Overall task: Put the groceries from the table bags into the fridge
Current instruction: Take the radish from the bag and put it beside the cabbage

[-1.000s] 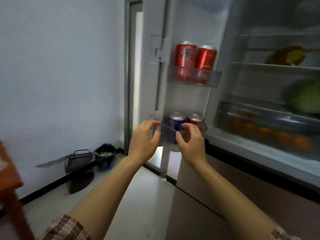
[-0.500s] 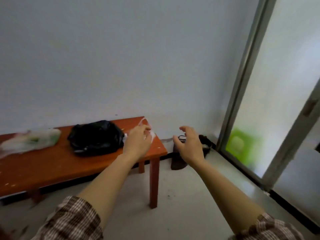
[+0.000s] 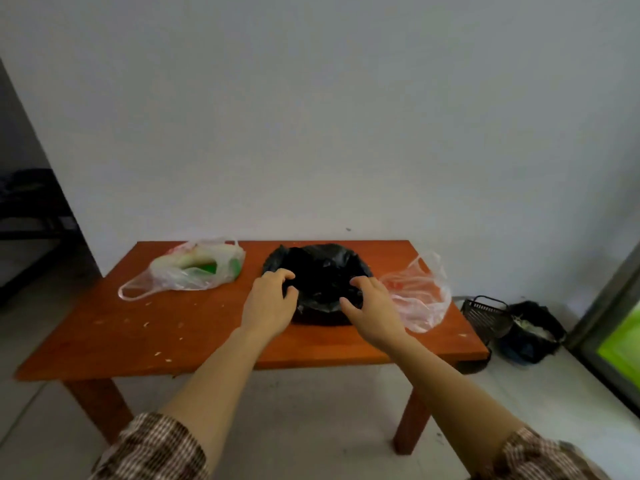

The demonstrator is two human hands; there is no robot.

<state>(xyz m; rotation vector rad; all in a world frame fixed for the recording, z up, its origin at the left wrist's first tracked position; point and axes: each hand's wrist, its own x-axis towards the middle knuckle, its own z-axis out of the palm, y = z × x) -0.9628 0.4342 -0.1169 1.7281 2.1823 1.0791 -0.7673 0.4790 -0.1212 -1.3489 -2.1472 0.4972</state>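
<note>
A black plastic bag [image 3: 322, 271] lies open in the middle of the red-brown wooden table [image 3: 180, 327]. My left hand [image 3: 270, 303] is at the bag's left rim, fingers and thumb curled round the plastic. At the right rim my right hand [image 3: 372, 306] pinches the plastic the same way. Left of it lies a clear bag [image 3: 197, 268] holding pale and green groceries. A limp pink-tinted clear bag [image 3: 420, 296] lies to the right, touching the black one. The black bag's contents are hidden, and the fridge is out of view.
The table stands against a white wall, with crumbs scattered over its left half. On the floor at the right sit a dark wire basket [image 3: 486, 317] and a small black-lined bin [image 3: 533, 334]. A door frame [image 3: 609, 306] rises at the far right.
My view swung from the fridge door to the table. Both hands left the door shelf, crossed the room empty, and now hold the black bag's rim.
</note>
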